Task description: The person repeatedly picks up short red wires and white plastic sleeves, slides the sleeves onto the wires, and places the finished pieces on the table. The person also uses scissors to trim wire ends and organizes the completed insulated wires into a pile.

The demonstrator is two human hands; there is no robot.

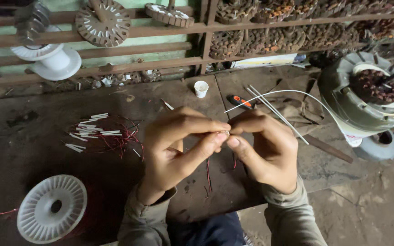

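My left hand (178, 146) and my right hand (263, 148) meet fingertip to fingertip over a dark wooden workbench (46, 118). Between the pinched fingers sits a small wire end (225, 132); thin red wire strands hang below the hands. A long white sleeve tube (288, 92) runs from near my right hand up and across to a motor stator (365, 91) with dark windings at the right. Both sleeves are grey-green.
A pile of red wire and short white sleeve pieces (99, 130) lies left. A white plastic spool (52, 208) stands at front left. A small white cup (201, 88), an orange-handled tool (241, 102), thin white rods (270, 109) and racks of stacked stator cores (270, 32) sit behind.
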